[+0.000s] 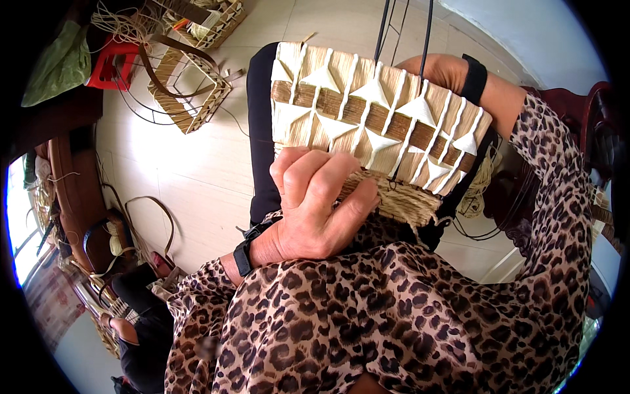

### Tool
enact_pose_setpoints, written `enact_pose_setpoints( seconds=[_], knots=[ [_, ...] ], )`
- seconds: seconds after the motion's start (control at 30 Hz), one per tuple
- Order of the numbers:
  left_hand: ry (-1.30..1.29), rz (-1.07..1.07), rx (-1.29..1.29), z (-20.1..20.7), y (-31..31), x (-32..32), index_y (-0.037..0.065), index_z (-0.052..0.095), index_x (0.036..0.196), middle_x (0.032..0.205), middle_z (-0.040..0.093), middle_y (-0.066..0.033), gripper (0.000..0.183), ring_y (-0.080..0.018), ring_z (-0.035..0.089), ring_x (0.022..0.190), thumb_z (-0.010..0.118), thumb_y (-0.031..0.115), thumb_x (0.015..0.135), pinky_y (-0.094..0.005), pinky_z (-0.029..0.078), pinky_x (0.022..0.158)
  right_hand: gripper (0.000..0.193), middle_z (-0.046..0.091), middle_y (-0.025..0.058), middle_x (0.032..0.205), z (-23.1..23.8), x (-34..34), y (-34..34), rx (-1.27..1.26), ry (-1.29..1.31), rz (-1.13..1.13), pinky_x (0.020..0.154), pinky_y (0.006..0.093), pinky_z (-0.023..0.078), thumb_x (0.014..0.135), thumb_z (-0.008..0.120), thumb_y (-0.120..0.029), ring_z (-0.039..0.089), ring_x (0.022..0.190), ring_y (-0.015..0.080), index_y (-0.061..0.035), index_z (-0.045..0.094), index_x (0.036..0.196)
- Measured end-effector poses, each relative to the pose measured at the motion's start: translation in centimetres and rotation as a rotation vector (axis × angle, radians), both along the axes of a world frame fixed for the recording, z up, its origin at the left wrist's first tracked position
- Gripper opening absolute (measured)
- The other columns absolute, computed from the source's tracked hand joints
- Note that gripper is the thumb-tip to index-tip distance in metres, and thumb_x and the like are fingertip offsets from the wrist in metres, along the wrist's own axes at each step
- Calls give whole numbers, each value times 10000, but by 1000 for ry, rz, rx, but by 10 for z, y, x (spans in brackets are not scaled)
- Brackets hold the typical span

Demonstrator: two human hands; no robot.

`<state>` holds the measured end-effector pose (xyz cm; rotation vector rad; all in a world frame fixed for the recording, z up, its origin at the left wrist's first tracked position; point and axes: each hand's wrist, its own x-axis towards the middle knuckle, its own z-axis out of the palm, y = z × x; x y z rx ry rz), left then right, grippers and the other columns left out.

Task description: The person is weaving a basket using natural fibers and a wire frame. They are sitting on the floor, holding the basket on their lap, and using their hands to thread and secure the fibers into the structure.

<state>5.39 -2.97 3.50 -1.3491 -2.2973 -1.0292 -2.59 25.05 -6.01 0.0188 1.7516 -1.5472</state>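
Observation:
A woven straw basket (361, 108) lies tilted across my lap. Its face is tan with a brown band, crossed by white cords and white triangles. My left hand (321, 197) is closed, its curled fingers gripping the near edge, where coarse braided straw (407, 200) shows beneath the panel. Beyond the far right edge, my right hand (438, 71) reaches behind the basket; its fingers are hidden. Dark thin rods (426, 39) rise past the far edge near this hand. Whatever the fingertips of my left hand pinch is also out of sight.
Unfinished basket frames (190, 92) with straw strips stand on the tiled floor at the far left, by a red plastic stool (108, 65). Another person (134, 335) sits at lower left. Loose straw (482, 187) hangs right of my lap, near dark carved furniture (597, 108).

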Motion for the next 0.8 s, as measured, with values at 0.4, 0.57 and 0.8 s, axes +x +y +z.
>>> enact_pose_setpoints(
  seconds=[0.4, 0.57, 0.8],
  knots=[
    [78, -126, 39, 3, -3, -7, 19, 660, 879, 939, 599, -74, 310, -220, 550, 863, 673, 83, 576, -381, 446, 762, 475, 697, 201, 926, -51, -22, 6, -226, -205, 117, 426, 239, 495, 905, 629, -349, 669, 661, 113, 96, 636, 1071],
    [61, -125, 33, 3, -3, -5, 19, 672, 903, 949, 610, -74, 307, -220, 554, 878, 677, 84, 603, -378, 447, 765, 518, 690, 216, 951, -29, -20, -19, -13, -97, 25, 432, 247, 504, 893, 638, -352, 678, 678, 121, 110, 602, 1124],
    [10, -134, -14, 8, -6, -3, 45, 675, 938, 992, 588, -63, 312, -231, 536, 898, 713, 20, 628, -396, 446, 782, 479, 691, 200, 952, -7, -17, -24, 60, 19, 100, 473, 250, 504, 893, 631, -325, 673, 700, 124, 96, 608, 1121]
  ],
)
